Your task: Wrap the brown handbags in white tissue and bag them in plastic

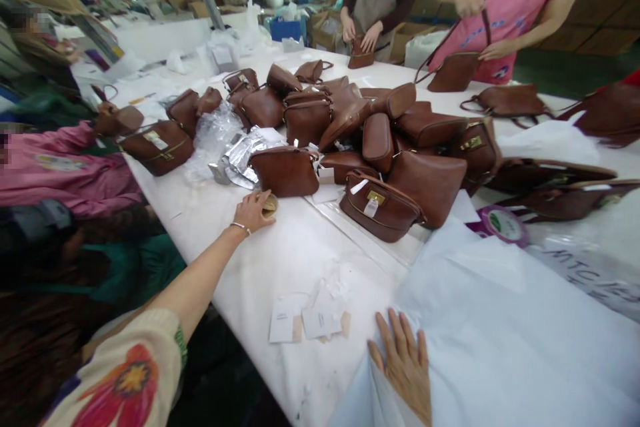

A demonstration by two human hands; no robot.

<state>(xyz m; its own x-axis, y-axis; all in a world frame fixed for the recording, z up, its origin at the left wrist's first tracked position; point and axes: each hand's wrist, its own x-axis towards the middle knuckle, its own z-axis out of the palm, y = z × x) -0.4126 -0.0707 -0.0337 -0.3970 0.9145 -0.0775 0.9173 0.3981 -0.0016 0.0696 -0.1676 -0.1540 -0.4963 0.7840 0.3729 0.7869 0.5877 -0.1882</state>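
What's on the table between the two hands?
In the head view, small paper tags lie on the white table, between the left hand on a tan roll and the right hand on white sheets.

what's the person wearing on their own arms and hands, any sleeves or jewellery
The left hand is bare, with a thin silver bracelet at the wrist and a cream sleeve printed with a red flower further up. The right hand is bare, no rings or sleeve in view.

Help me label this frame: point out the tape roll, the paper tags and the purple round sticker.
tape roll (271, 205), head view, on its exposed edge beside the left hand (253, 211).
paper tags (316, 319), head view, middle of the pile.
purple round sticker (503, 225), head view, its centre.
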